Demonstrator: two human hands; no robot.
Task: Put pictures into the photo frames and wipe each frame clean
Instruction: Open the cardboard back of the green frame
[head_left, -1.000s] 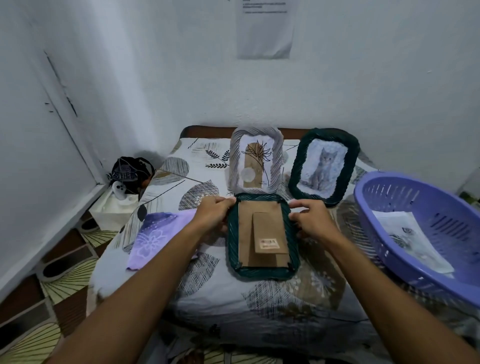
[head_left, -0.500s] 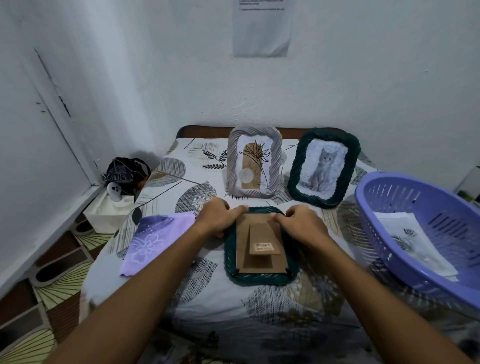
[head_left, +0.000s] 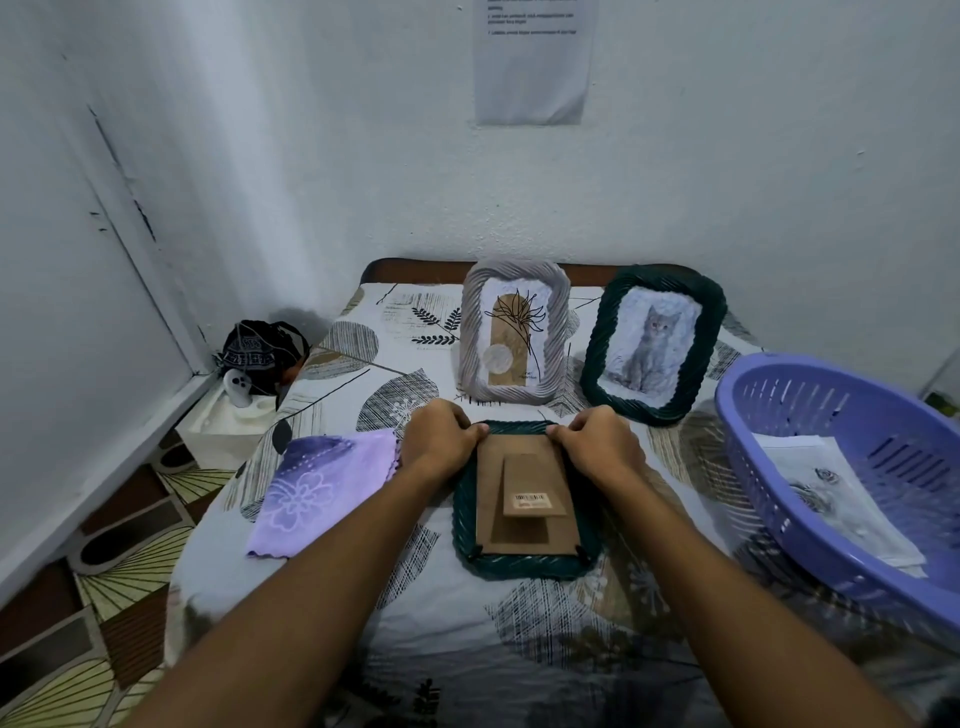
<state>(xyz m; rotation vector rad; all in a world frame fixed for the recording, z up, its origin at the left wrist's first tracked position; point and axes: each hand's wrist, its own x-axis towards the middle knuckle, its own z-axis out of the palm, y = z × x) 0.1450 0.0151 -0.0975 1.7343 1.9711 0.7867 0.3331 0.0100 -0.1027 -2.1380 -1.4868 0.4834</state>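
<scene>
Green frame (head_left: 524, 564) lies face down, long axis running away from the person; left hand (head_left: 435, 444) and right hand (head_left: 602, 441) curl onto its far corners, apparently pinching clips

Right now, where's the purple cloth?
In the head view the purple cloth lies flat on the patterned bedsheet, on the person's left, just beside the left hand and the face-down green frame.

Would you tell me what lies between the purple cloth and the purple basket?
The head view shows a face-down green frame, with both hands gripping its far edge.
</scene>
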